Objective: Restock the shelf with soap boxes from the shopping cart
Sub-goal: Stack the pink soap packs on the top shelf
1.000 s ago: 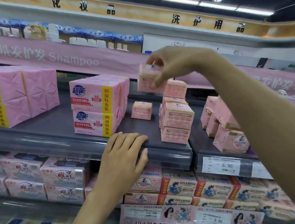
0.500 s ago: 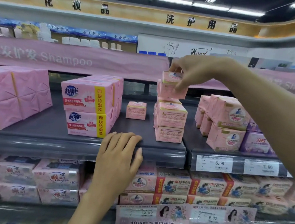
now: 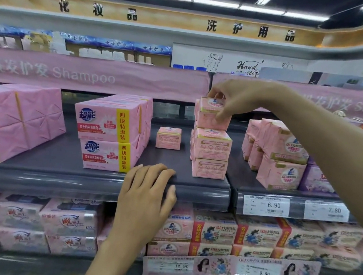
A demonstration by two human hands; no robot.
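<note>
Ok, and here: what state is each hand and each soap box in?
right hand: grips the top box from above.
top box: upright, on the stack, gripped.
stack: two tiers under it, upright.
lone box: upright, apart from the stack, untouched.
left hand: rests on the shelf edge, holding nothing.

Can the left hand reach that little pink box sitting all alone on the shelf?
Probably yes. The left hand rests on the shelf edge right in front of the lone box, and bare shelf lies between them. The big packs and the stack stand off to its sides.
</note>
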